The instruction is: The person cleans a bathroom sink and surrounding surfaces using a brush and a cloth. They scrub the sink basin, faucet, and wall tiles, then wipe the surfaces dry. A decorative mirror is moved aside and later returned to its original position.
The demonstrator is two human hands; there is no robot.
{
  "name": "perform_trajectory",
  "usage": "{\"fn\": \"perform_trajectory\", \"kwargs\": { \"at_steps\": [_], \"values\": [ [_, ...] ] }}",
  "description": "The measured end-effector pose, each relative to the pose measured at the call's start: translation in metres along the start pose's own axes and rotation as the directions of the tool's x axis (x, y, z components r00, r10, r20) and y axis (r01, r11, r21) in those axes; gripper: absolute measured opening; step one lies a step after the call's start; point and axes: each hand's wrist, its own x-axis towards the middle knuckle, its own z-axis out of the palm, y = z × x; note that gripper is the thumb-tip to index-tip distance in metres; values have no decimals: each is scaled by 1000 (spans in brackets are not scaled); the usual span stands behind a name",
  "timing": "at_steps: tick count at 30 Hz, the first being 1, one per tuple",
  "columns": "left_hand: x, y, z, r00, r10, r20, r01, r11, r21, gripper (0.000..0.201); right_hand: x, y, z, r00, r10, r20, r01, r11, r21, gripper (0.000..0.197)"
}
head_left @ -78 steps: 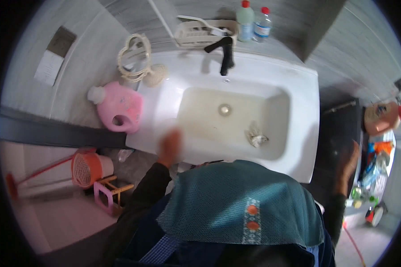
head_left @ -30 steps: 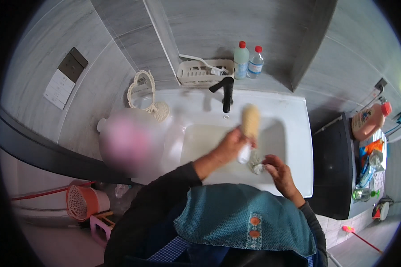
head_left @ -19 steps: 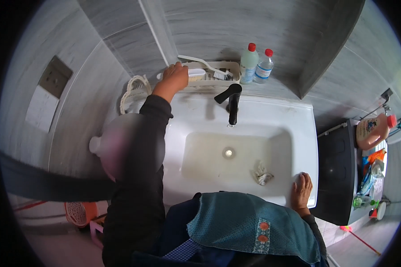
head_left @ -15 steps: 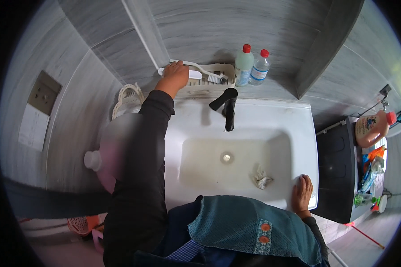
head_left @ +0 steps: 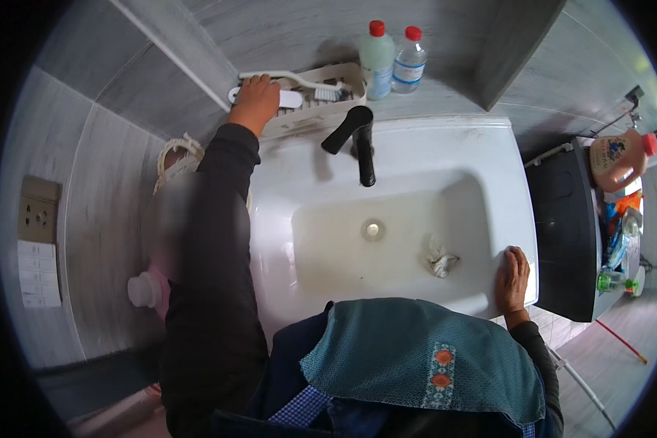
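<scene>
My left hand point(head_left: 258, 101) reaches to the back left, over a long cream tray point(head_left: 321, 115). Its fingers are closed on a white oblong object point(head_left: 290, 99) with rounded ends; my hand covers its middle, so its kind is unclear. Beside it in the tray lies a white brush point(head_left: 327, 93) with a curved handle and short bristles. My right hand point(head_left: 513, 281) rests on the right rim of the white sink point(head_left: 431, 139), fingers laid along the edge, holding nothing. A crumpled whitish cloth point(head_left: 441, 261) lies in shallow cloudy water in the basin.
A black faucet point(head_left: 365, 150) stands behind the basin. Two red-capped bottles, one greenish point(head_left: 377, 62) and one clear point(head_left: 409, 62), stand right of the tray. A pink jug point(head_left: 157, 288) is beside my left arm. A dark cabinet point(head_left: 568, 233) holding a pink-orange jug point(head_left: 620, 160) stands right.
The view has shifted, so the sink and tray appear higher in the picture. My left hand stays at the white object in the tray, and my right hand stays on the rim.
</scene>
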Motion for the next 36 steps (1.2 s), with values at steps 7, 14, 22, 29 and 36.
{"fn": "perform_trajectory", "kwargs": {
  "at_steps": [7,14,22,29,36],
  "values": [
    [-101,86,-109,857,-325,-401,113,876,-469,25,-13,6,2,1000,-16,-16,16,1000,-21,42],
    [-269,137,-96,830,-477,291,360,59,-931,20,-6,3,0,999,-41,-19,41,999,-6,40],
    [-295,123,-45,356,-634,687,66,-716,-695,44,-9,5,1,999,0,-37,0,1000,-17,40],
    [-296,144,-61,549,-454,702,118,-789,-603,37,-10,1,1,998,-30,-60,30,1000,-4,37],
    [-269,215,-62,846,28,533,516,-299,-803,25,-5,6,2,998,-4,-62,5,1000,15,40]
  ]
}}
